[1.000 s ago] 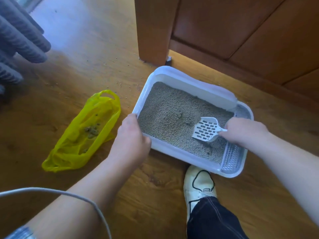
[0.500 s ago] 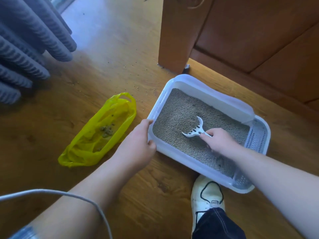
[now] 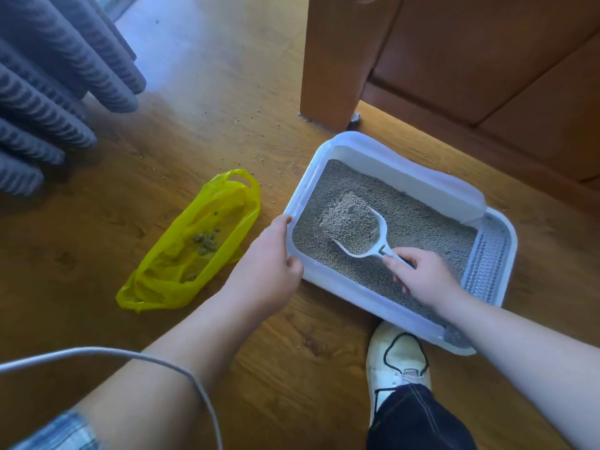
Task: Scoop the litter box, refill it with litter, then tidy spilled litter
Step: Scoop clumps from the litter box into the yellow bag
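A white litter box [image 3: 363,147] full of grey litter [image 3: 418,222] sits on the wooden floor. My right hand [image 3: 422,277] grips the handle of a white slotted scoop [image 3: 378,241], which is lifted above the litter and heaped with grains. My left hand [image 3: 269,264] holds the box's near left rim, thumb over the edge. To the left lies an open yellow plastic bag [image 3: 191,248] with a few clumps inside.
Loose litter grains [image 3: 276,167] are scattered on the floor between bag and box. A wooden cabinet [image 3: 454,60] stands behind the box. Grey curtain folds [image 3: 48,92] hang at the left. My white shoe [image 3: 396,362] is just below the box. A grey cable [image 3: 130,355] crosses my left arm.
The scoop went from lying edge-on in the litter to raised flat and loaded with grains. My right hand drew back a little toward me. The left hand kept its hold on the rim.
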A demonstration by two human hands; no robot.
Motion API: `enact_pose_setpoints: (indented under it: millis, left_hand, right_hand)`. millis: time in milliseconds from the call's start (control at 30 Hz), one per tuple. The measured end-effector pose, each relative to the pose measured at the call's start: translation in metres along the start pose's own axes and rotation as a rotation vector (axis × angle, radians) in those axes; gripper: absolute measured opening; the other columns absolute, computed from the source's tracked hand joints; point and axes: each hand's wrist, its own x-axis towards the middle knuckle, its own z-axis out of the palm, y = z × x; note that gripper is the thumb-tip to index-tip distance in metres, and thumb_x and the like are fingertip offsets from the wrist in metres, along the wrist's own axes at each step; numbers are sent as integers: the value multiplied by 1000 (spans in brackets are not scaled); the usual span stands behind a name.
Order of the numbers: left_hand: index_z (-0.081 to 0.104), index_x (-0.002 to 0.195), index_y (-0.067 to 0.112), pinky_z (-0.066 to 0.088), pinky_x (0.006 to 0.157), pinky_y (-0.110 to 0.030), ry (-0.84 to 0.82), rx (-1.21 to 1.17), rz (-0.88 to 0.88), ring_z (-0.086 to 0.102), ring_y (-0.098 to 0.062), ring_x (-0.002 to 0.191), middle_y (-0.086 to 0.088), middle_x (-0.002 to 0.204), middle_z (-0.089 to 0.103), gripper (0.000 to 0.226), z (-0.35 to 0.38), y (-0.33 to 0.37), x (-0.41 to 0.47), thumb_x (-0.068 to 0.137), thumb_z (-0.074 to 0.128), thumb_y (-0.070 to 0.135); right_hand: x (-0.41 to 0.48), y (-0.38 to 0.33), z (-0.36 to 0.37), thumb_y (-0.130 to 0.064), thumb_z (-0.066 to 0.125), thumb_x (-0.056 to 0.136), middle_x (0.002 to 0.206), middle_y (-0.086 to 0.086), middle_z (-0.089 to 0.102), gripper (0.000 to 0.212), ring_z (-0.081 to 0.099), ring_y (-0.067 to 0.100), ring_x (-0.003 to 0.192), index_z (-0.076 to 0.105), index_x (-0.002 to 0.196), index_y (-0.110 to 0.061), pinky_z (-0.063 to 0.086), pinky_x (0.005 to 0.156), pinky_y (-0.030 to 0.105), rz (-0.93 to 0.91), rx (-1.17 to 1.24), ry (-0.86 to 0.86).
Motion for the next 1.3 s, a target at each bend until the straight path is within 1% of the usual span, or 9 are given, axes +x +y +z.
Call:
enact_pose_setpoints:
  millis: [133,233,400,533,733,867,933,1167,1300]
  left_hand:
    - [31,145,28,47,90,-29,-1,-1,-3,54,-10,121,7,141,51,62,2,-2,2,89,53,17]
    - [32,145,27,47,96,-33,-5,0,5,54,-13,124,7,143,49,61,1,-2,3,88,54,16]
    - [33,144,28,45,91,-28,0,1,1,54,-13,122,6,142,50,61,2,-2,4,88,54,16]
    - [32,144,27,45,94,-30,-3,4,-1,51,-14,127,7,144,48,60,2,-1,4,90,53,17]
    - [30,145,28,47,96,-33,-10,-2,-15,51,-14,128,7,145,48,61,2,1,3,90,53,19]
    - [30,146,27,47,97,-35,-12,3,-17,50,-15,129,6,144,48,61,1,2,2,90,53,19]
    - [30,147,26,47,99,-35,-13,5,-20,50,-15,130,5,145,48,62,1,3,1,90,53,19]
    - [26,152,22,41,109,-38,-36,40,-27,43,-15,137,2,151,42,67,2,5,-1,91,53,21]
    - [24,154,22,39,112,-39,-48,41,-29,39,-13,140,3,154,39,69,2,6,-2,91,52,21]
  right_hand:
    - [-7,7,-1,-27,62,97,60,10,61,17,53,16,44,73,86,-21,44,52,33,-10,6,-5]
    - [-11,7,-2,-26,61,97,59,3,59,15,52,16,46,74,90,-24,45,53,33,6,56,20]
    - [-14,3,-6,-28,61,98,61,2,59,14,54,17,48,73,91,-27,45,55,32,-1,75,18]
    - [-16,0,-7,-25,62,97,59,3,57,14,52,17,48,73,90,-23,42,51,30,-7,100,27]
    - [-15,-5,-8,-25,62,97,57,1,57,14,51,16,47,73,88,-27,38,43,23,-25,119,49]
    - [-14,-2,-10,-31,62,97,57,-2,58,18,51,17,50,71,81,-34,39,46,28,-40,104,74]
    - [-14,-1,-10,-34,63,96,56,-2,58,13,52,16,50,71,86,-37,40,50,31,-54,60,63]
    - [-12,2,-11,-40,61,94,64,15,60,13,51,20,52,70,85,-37,43,52,38,-60,6,55]
    - [-16,0,-13,-46,59,92,66,15,62,15,52,21,52,70,86,-37,44,53,38,-49,-19,48]
